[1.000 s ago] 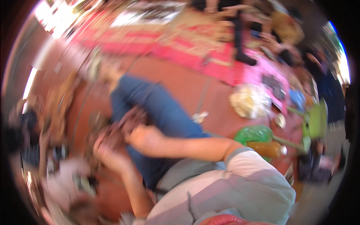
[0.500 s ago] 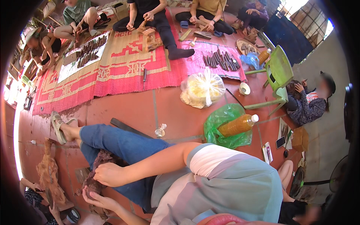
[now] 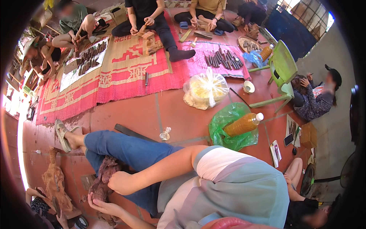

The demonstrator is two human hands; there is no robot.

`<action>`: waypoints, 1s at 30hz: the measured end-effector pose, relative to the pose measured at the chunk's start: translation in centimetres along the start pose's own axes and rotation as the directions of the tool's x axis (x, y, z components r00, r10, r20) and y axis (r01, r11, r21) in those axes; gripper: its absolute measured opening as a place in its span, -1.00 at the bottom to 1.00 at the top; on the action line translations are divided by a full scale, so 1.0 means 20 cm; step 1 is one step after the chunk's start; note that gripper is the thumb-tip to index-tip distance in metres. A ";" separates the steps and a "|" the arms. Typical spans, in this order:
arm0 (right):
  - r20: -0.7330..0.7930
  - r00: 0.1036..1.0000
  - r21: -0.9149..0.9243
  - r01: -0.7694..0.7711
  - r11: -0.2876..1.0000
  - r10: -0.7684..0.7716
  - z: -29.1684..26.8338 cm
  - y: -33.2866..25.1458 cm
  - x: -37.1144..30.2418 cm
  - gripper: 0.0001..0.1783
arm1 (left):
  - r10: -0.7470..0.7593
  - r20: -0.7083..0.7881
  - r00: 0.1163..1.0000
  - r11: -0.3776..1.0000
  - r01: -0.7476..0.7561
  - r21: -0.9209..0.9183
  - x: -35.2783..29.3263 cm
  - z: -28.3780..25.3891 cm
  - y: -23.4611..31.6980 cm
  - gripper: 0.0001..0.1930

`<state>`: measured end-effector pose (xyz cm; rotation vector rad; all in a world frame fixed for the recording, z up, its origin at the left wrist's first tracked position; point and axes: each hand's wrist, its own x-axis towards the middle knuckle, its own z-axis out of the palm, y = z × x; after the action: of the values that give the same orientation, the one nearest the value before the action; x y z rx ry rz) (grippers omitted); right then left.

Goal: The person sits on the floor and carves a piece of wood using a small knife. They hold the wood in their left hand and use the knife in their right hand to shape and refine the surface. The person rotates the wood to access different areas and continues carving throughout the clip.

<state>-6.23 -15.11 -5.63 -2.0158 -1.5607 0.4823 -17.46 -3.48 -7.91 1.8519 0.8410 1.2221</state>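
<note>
A dark reddish-brown carved wood piece, knobbly and irregular, leans beside my bent legs in blue trousers. My right hand is closed in a fist against its side; anything inside the fingers is hidden. Lower down, my left hand cups the carving near its lower part, fingers curled at its edge. A lighter brown wood carving stands to the left, where another person's hands are at work.
Beyond my legs lie a dark flat bar, a tied clear plastic bag and a bottle of amber liquid on a green bag. Chisels lie on a pink cloth. A green chair stands right; several people sit around.
The view has shifted slightly. My right hand has moved a little to the right along the carving, while my left stays cupped on it. A person at the far right back now bends lower.
</note>
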 end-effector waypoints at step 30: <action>-0.336 0.938 0.097 0.120 0.988 -0.081 0.13 0.05 0.01 -0.80 | -0.067 -0.200 0.977 0.996 0.054 -0.068 0.11 0.02 0.08 -0.52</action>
<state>-6.89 -14.64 -8.37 -1.8081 -1.3851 0.1762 -16.09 -2.57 -5.70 1.6600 0.9517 1.3991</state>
